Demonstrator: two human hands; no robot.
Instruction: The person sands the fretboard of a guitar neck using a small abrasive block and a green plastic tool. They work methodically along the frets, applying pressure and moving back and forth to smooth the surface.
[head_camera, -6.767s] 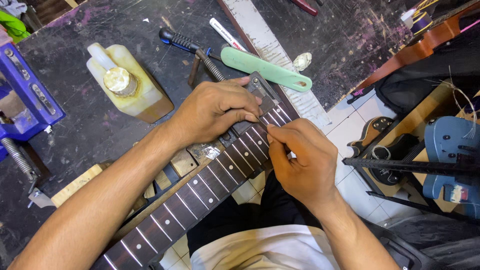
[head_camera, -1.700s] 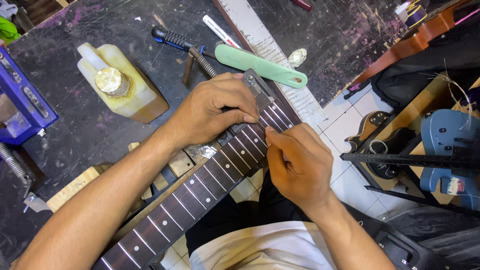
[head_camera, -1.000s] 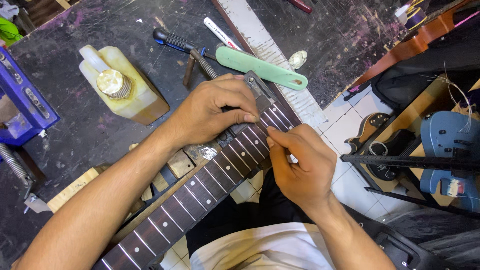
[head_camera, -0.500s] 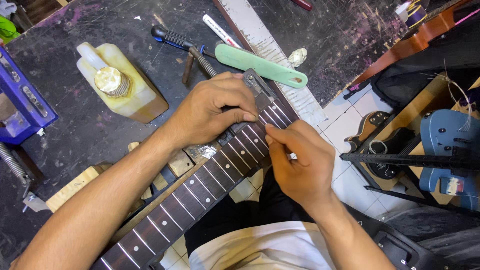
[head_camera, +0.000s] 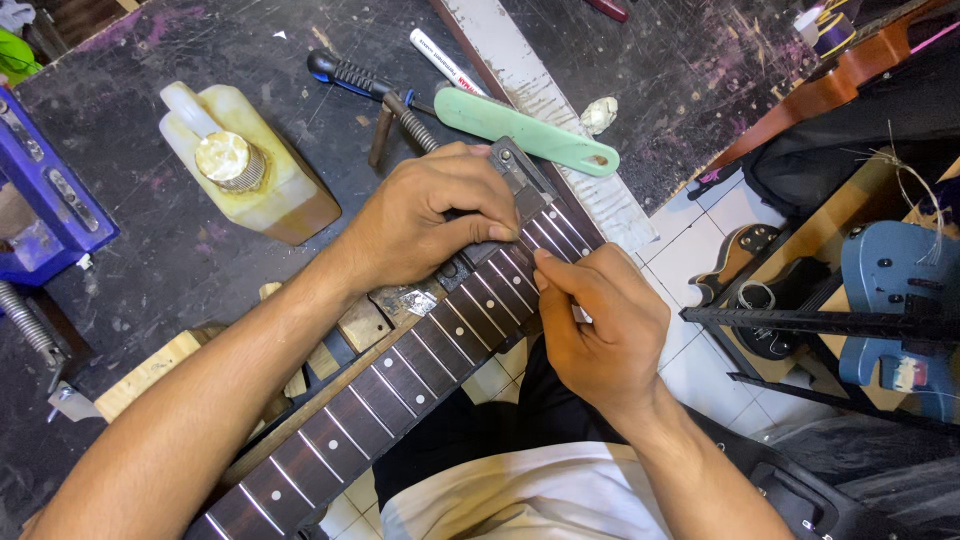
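Head view: a dark guitar neck (head_camera: 400, 385) with pale frets and dot inlays lies slantwise across the near edge of the counter (head_camera: 180, 250), its near-left end running out of frame and its far-right end reaching over the edge above the person's lap. It rests on pale wooden blocks (head_camera: 150, 370), which appear to lift it off the scarred surface and keep it steady.

The left hand (head_camera: 430, 225) lies palm down over the far end of the fretboard, fingers curled and pressing a small grey metal piece (head_camera: 520, 175) flat against the frets, likely to keep it from sliding. The right hand (head_camera: 600, 335) comes in from the near right side, fingers pinched closed on something small at the edge of the fretboard beside the left fingertips; what it pinches is too hidden to name.

Farther off on the counter lie a pale green flat handle (head_camera: 525, 130), a blue-handled tool (head_camera: 350, 75) and a white marker (head_camera: 445, 60), all within easy reach of the left hand. A yellowish plastic bottle (head_camera: 250, 180) lies on its side to the left, well apart from the neck, and a blue vise (head_camera: 45, 190) stands at the far left edge. On the tiled floor (head_camera: 700, 260) to the right, a blue guitar body (head_camera: 900, 300) sits behind a dark stand.
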